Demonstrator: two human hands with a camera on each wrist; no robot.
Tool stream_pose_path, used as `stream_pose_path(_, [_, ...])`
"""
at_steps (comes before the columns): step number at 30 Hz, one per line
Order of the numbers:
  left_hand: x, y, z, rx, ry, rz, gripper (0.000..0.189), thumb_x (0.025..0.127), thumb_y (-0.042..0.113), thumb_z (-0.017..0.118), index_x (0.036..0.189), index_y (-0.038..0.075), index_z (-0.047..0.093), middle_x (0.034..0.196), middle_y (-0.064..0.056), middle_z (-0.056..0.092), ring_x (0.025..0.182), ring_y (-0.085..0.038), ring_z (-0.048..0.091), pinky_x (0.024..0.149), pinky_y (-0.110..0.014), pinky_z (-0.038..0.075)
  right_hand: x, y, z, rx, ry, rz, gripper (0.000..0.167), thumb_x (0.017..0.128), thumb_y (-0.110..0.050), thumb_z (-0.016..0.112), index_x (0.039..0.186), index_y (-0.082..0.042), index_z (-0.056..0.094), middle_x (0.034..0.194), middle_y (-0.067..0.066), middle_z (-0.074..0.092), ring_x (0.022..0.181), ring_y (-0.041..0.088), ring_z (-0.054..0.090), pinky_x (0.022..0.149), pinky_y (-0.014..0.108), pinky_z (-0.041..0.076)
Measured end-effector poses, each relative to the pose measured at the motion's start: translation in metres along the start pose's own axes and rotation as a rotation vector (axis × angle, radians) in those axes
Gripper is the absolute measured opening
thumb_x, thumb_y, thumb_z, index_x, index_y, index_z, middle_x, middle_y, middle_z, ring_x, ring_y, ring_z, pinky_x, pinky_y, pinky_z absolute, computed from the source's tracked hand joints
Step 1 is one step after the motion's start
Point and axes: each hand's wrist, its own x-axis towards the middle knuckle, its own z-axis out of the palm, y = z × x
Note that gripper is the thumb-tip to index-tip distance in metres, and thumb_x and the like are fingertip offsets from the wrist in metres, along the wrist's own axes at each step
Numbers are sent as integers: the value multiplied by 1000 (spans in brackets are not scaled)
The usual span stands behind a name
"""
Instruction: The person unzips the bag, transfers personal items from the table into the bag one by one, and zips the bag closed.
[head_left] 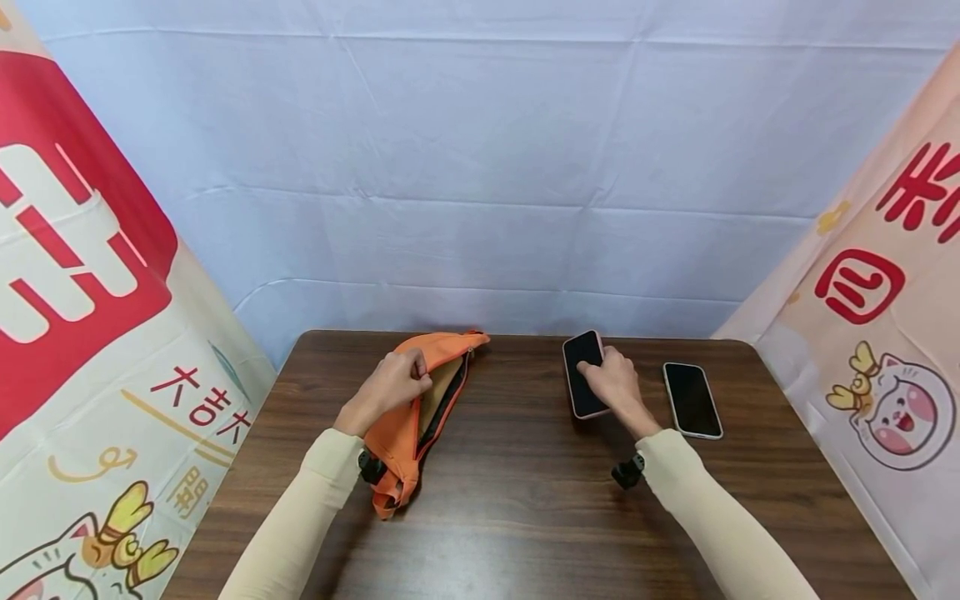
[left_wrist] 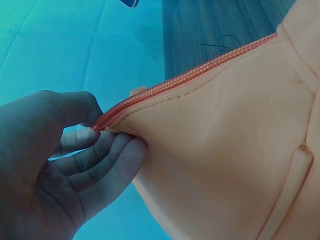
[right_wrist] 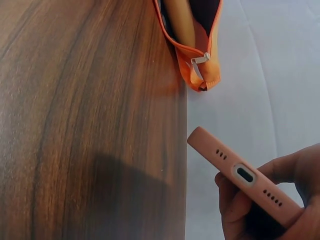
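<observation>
An orange waist bag (head_left: 390, 437) lies on the left of the table, its zipped mouth gaping and a tan lining showing. My left hand (head_left: 393, 385) pinches the upper edge of that mouth; in the left wrist view, thumb and fingers grip the fabric beside the orange zipper (left_wrist: 200, 71). My right hand (head_left: 618, 387) holds a phone in a pink case (head_left: 583, 402), screen up, thumb over the glass. In the right wrist view the phone's charging-port end faces the camera, raised above the table. Near the bag's end hangs a metal zip pull (right_wrist: 201, 59).
A second phone (head_left: 692, 400) with a light rim lies screen up at the right of the brown wooden table (head_left: 510, 500). Behind the far edge hangs a pale cloth (head_left: 480, 167). Printed cloths flank both sides.
</observation>
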Motion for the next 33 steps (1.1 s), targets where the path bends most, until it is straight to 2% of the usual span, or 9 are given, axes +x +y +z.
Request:
stream_pose_path(7, [0,0,0,8,0,4,15,102,12,71,93,12,58,78,-4,60,60,-13,54,59,-28,45,-2,-7,2,-7,12,-15,46,101,-28,62,130,7,57,112,31,70,79,34,75,64,39,60])
stream_pose_path(17, [0,0,-1,-16,-8,-8,15,102,12,70,92,11,58,76,-4,59,57,-14,54,58,-30,44,-3,-9,6,44,4,-41,47,102,-27,62,132,8,57,111,32,71,73,30,75,59,36,60])
stream_pose_path(33, [0,1,-1,-21,-18,-19,15,102,12,70,93,12,58,78,-5,59,58,-15,54,59,-30,45,-3,-17,9,30,24,-55,47,102,-27,63,131,8,59,111,31,72,77,32,76,63,38,60])
